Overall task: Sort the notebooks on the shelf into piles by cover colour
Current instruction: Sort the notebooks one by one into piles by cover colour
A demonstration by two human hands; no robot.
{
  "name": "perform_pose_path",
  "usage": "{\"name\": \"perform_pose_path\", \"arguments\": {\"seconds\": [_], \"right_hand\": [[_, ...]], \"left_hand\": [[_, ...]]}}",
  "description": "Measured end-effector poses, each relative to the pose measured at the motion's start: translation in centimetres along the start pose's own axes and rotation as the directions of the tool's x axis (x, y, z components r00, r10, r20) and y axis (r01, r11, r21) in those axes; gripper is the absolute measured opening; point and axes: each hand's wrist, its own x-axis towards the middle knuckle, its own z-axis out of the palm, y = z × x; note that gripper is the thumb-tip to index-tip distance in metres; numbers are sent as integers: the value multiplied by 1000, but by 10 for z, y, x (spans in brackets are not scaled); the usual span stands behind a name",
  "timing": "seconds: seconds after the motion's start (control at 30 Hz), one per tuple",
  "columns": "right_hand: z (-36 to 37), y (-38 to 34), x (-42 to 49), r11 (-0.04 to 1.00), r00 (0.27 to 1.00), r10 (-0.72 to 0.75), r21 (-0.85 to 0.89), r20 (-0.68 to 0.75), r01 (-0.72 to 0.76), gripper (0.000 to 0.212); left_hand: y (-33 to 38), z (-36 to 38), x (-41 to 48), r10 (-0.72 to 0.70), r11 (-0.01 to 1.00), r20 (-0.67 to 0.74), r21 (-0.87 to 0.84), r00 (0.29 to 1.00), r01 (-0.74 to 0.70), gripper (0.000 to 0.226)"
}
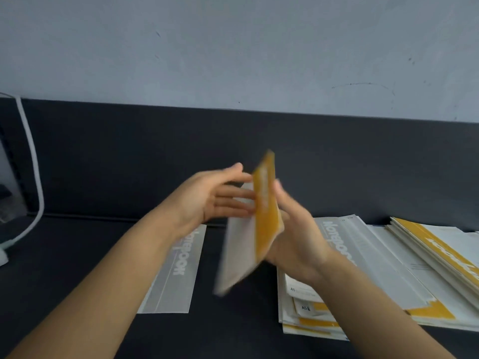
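A yellow-and-white notebook [261,218] stands tilted in the air above the dark shelf [98,255], blurred by motion. My right hand [295,237] holds it from the right side. My left hand [215,195] is at its left face with fingers spread, touching or nearly touching the cover. A grey notebook [176,275] lies flat on the shelf under my left forearm. To the right lies a mixed pile with a grey notebook [363,255] on top of yellow ones [311,322]. A stack topped by a yellow notebook [440,250] sits at the far right.
A white cable [33,161] runs down the left side to a white base [2,257] on the shelf. A dark back panel [129,151] and a pale wall [233,47] rise behind the shelf.
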Motion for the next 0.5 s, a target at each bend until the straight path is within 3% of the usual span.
{"name": "perform_pose_path", "arguments": {"seconds": [0.07,0.1,0.13,0.2,0.27,0.37,0.43,0.5], "right_hand": [[-1,1,-1,967,999,27,254,35,-35,54],[-3,2,1,958,999,33,284,1,-32,41],[-6,4,4,969,996,53,244,-69,-35,29],[-12,5,6,991,980,93,114,-176,-73,25],[-16,2,6,995,978,98,13,-182,-97,27],[-14,0,3,972,977,40,-220,-211,-87,31],[-13,3,2,831,943,-101,-549,-317,-96,40],[-12,4,1,532,914,-232,-831,-331,-166,52]], "left_hand": [[-6,11,0,24,968,94,247,995,-46,43],[-10,12,2,53,914,93,397,994,-85,36],[-14,9,5,74,838,64,538,995,-97,35],[-20,-1,10,22,749,-70,662,997,30,52],[-24,-9,14,-140,824,-195,520,971,224,69],[-31,-17,22,-268,888,-233,317,935,334,79],[-36,-22,25,-264,817,-284,442,922,370,78],[-42,-25,26,-287,659,-318,619,903,428,67]]}}
